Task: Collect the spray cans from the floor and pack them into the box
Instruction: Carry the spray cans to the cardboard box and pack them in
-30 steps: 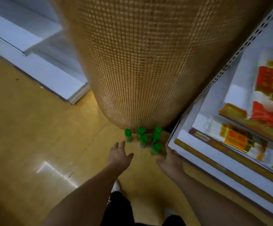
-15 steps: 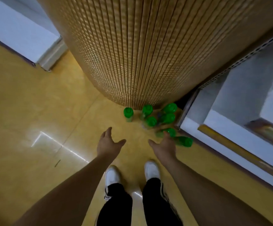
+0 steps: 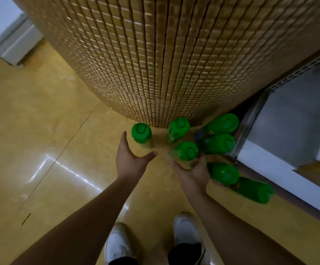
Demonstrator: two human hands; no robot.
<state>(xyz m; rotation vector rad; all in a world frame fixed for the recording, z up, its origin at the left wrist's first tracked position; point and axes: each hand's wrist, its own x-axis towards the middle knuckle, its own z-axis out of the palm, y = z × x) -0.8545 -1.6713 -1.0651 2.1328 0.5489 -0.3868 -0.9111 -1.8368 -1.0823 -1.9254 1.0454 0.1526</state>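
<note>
At the foot of the tiled column [image 3: 155, 64], spray cans [image 3: 220, 143] cluster on the floor [image 3: 40, 131] — left hand [image 3: 131, 161] spread wide, likely to wrap the leftmost can [image 3: 141, 133]; right hand [image 3: 191, 173] meets a middle can [image 3: 187, 151], grip unclear — no box visible.

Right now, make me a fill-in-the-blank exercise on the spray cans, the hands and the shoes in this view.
1. Every spray can cap is ___.
2. The left hand, fingers spread, reaches toward the ___ upright spray can.
3. The far-right spray can lies on its ___.
4. The person's shoes are ___.

Missing words: green; leftmost; side; white.
</note>
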